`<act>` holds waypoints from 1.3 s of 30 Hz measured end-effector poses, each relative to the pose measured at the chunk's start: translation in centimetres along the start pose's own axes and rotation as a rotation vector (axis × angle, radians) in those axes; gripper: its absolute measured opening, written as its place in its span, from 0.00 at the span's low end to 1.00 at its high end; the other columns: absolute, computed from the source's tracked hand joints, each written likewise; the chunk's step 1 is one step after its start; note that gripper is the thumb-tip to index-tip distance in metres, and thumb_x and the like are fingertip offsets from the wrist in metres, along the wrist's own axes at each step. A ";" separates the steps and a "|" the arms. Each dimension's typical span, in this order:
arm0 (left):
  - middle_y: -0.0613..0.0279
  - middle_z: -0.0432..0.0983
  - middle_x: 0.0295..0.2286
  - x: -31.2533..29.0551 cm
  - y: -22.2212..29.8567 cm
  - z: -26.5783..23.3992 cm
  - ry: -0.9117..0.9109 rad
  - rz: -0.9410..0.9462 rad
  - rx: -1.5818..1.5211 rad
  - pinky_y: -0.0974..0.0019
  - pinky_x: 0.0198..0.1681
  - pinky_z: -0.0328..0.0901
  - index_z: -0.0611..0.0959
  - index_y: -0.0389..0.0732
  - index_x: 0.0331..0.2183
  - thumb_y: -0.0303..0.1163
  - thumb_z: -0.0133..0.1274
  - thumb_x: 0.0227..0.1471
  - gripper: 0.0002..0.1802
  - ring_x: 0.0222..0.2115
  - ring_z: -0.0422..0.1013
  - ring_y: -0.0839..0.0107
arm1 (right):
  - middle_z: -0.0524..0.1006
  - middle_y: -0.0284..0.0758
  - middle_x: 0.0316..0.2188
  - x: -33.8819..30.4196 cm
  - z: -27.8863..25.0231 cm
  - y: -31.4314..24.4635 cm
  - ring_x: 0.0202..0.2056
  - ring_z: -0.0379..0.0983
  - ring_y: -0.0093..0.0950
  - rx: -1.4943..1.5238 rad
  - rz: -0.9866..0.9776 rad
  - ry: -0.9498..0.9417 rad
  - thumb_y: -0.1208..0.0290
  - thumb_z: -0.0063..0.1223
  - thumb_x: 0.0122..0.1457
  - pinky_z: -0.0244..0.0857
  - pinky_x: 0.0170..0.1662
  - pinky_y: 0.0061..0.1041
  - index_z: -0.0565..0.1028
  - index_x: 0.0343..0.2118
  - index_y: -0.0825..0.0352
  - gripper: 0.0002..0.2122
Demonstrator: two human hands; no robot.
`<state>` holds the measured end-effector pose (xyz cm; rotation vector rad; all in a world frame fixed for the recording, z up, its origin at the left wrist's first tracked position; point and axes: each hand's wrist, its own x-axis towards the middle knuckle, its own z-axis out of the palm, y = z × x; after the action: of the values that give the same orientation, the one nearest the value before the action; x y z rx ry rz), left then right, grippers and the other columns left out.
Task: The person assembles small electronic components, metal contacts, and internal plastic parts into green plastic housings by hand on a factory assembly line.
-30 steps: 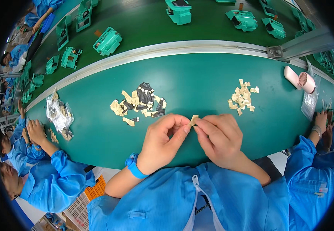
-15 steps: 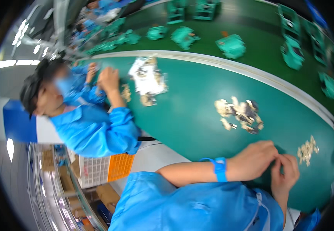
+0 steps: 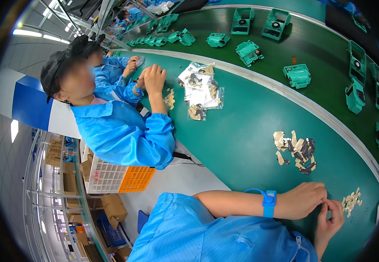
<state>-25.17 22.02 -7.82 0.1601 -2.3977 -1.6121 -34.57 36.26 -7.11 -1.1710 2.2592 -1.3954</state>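
My left hand point(image 3: 303, 201), with a blue band point(image 3: 269, 204) round its wrist, is closed, its fingertips meeting those of my right hand point(image 3: 330, 219). The right thumb and fingers are pinched too. Whatever lies between the fingertips is too small or hidden to make out. Just beyond the left hand, a loose heap of flat cream and black pieces point(image 3: 306, 147) rests on the green table point(image 3: 241, 131). To the right of my hands is a smaller scatter of cream bits point(image 3: 351, 201).
At my left a co-worker point(image 3: 119, 131) in blue works with both hands raised, beside clear bags of pieces point(image 3: 201, 89). Past the pale rail point(image 3: 259, 65), a green belt carries several teal plastic housings point(image 3: 297, 75). A white and orange crate point(image 3: 137, 179) stands below the table.
The view has swung left, shifting the table, piles and co-worker rightward in the picture. My hands stay pinched together near the cream bits. The picture is sharper now.
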 end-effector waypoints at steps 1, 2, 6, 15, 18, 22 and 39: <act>0.54 0.66 0.27 0.1 0.0 -0.2 -0.011 -0.025 -0.021 0.58 0.32 0.61 0.71 0.35 0.30 0.22 0.48 0.51 0.02 0.28 0.65 0.55 | 0.72 0.38 0.25 0.2 0.0 -0.4 0.26 0.68 0.28 0.038 0.046 -0.014 0.86 0.52 0.49 0.61 0.29 0.22 0.74 0.30 0.72 0.05; 0.54 0.66 0.27 0.2 0.0 -0.3 -0.012 -0.022 -0.024 0.58 0.32 0.61 0.71 0.35 0.30 0.22 0.48 0.51 0.02 0.28 0.65 0.55 | 0.72 0.38 0.25 0.3 0.1 -0.2 0.26 0.68 0.28 0.034 0.046 -0.011 0.86 0.52 0.49 0.61 0.29 0.22 0.74 0.30 0.72 0.05; 0.54 0.65 0.27 0.5 -0.2 -0.7 -0.008 -0.007 -0.019 0.57 0.31 0.61 0.71 0.35 0.30 0.23 0.48 0.52 0.02 0.29 0.66 0.53 | 0.72 0.37 0.24 0.8 0.1 0.3 0.25 0.67 0.28 -0.030 -0.024 0.012 0.86 0.52 0.48 0.60 0.29 0.22 0.74 0.29 0.72 0.05; 0.51 0.67 0.29 0.1 0.5 0.4 0.006 -0.018 -0.129 0.54 0.33 0.61 0.73 0.37 0.31 0.26 0.47 0.53 0.03 0.32 0.67 0.50 | 0.78 0.35 0.25 -0.4 -1.3 -0.1 0.23 0.72 0.23 0.036 0.033 -0.024 0.78 0.60 0.48 0.67 0.27 0.21 0.80 0.31 0.68 0.06; 0.60 0.70 0.27 -0.4 0.2 -0.2 -0.049 0.016 0.020 0.67 0.34 0.65 0.77 0.35 0.34 0.24 0.52 0.53 0.05 0.28 0.68 0.67 | 0.76 0.36 0.25 -0.2 -1.3 0.0 0.22 0.71 0.25 0.056 0.026 -0.053 0.82 0.58 0.48 0.66 0.26 0.22 0.79 0.30 0.69 0.06; 0.52 0.68 0.29 0.2 0.0 0.6 -0.064 -0.023 -0.101 0.54 0.33 0.62 0.73 0.36 0.30 0.25 0.47 0.53 0.03 0.32 0.67 0.50 | 0.76 0.33 0.24 -0.4 -1.5 -0.6 0.21 0.68 0.22 0.086 0.054 0.004 0.83 0.57 0.49 0.63 0.25 0.20 0.78 0.30 0.69 0.05; 0.58 0.74 0.31 2.4 2.5 -1.5 -0.066 -0.168 -0.425 0.69 0.31 0.66 0.77 0.35 0.36 0.26 0.49 0.56 0.06 0.30 0.72 0.70 | 0.74 0.40 0.32 -1.5 -5.9 4.0 0.31 0.71 0.34 -0.746 -0.122 0.198 0.80 0.54 0.51 0.65 0.36 0.28 0.76 0.35 0.67 0.07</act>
<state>-26.93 21.09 -4.61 0.2362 -2.0705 -2.1909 -38.97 42.03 -7.74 -1.4278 3.0243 -0.7114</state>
